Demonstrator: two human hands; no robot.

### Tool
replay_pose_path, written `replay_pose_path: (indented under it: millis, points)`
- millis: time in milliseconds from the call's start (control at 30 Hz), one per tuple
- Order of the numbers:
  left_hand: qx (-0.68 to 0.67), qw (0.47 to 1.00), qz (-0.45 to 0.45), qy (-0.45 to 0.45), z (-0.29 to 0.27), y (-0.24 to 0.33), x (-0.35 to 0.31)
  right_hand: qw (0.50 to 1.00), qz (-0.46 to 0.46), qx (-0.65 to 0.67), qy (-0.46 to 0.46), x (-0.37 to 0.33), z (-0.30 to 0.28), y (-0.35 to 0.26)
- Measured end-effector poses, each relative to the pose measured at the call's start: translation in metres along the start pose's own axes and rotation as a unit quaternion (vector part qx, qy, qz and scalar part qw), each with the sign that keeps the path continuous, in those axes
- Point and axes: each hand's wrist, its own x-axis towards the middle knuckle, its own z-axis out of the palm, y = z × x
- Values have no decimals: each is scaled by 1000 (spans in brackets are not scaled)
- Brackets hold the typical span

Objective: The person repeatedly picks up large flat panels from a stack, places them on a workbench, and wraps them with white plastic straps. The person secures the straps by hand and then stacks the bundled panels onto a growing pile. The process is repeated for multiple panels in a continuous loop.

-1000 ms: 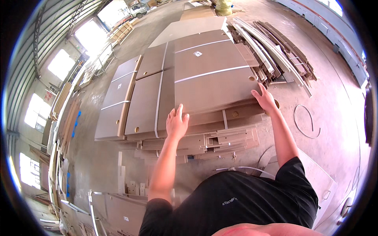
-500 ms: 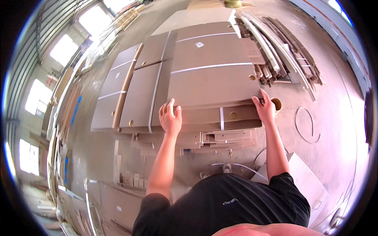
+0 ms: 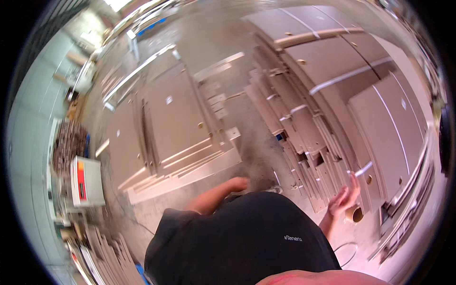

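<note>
My right hand (image 3: 344, 197) hangs in the air with its fingers apart and nothing in it, just above a small cardboard roll (image 3: 354, 214) on the floor. It is beside the edge of a stack of large brown panels (image 3: 380, 123) with white strips across them. My left hand (image 3: 236, 183) is blurred and held close to my black shirt, over bare concrete floor. Whether its fingers are closed is not clear. A stepped pile of narrow brown boards (image 3: 304, 137) lies between my two hands.
A second group of flat brown panels (image 3: 175, 123) lies on the floor to the left. At the far left stands a white box with a red patch (image 3: 88, 180). More boards lean at the lower left (image 3: 102, 247). A cable loop (image 3: 346, 254) lies by my right side.
Both hands have come off the big panel and drawn back toward my body. The view has swung, so the panel stack now sits at the right.
</note>
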Motion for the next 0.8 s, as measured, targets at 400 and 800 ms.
replay_pose_path:
  millis: [400,800]
  points:
    - [-525,620,-390,434,169,-165,-384,879,-130,206,-410,-85,240,-223]
    - [-428,733,-417,326,329,-120,-463,661,-178,176,-707,-286,354,-459]
